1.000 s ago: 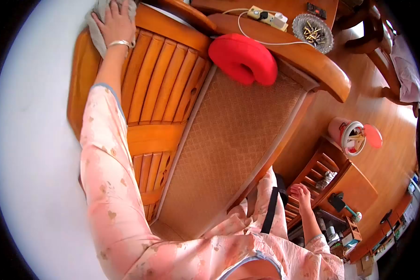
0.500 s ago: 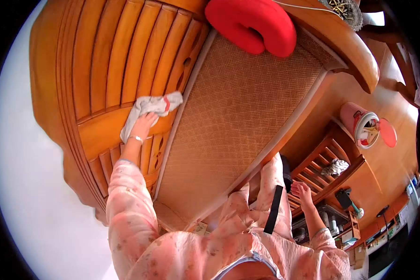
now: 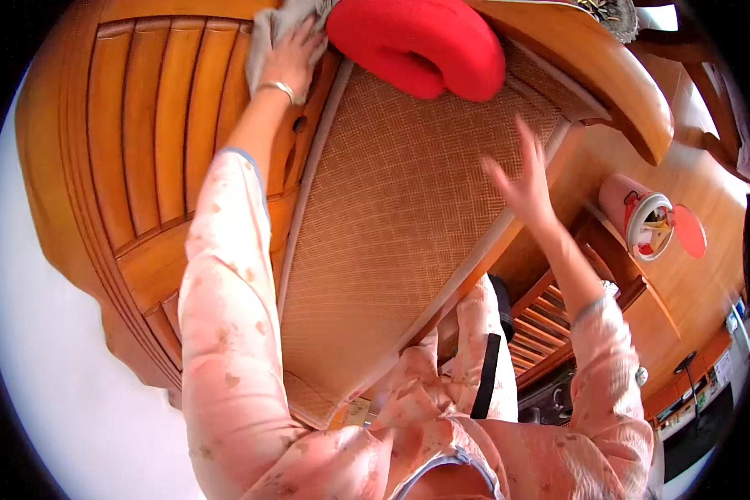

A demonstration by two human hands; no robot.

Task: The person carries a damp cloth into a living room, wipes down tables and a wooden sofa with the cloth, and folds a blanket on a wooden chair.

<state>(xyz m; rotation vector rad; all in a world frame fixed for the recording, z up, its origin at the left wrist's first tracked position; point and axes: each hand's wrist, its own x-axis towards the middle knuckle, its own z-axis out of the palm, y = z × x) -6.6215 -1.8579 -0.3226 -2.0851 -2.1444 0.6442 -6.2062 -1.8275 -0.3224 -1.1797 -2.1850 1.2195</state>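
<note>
Holding a grey cloth against the top end of the slatted wooden backrest, the person's left hand has its fingers extended over the bunched fabric, keeping it under the palm. The cloth lies near the red U-shaped cushion, just to the left of it, and a bracelet circles the left wrist. The right hand grasps nothing: its fingers are spread, slightly blurred, above the right-hand edge of the woven seat mat. The cushion rests at the far end of that mat, beside the curved wooden armrest. Beyond the armrest, a glass dish shows partly at the upper edge of the view. On the wooden floor to the right stands a pink bin, its lid swung open, near a slatted wooden piece of furniture.
</note>
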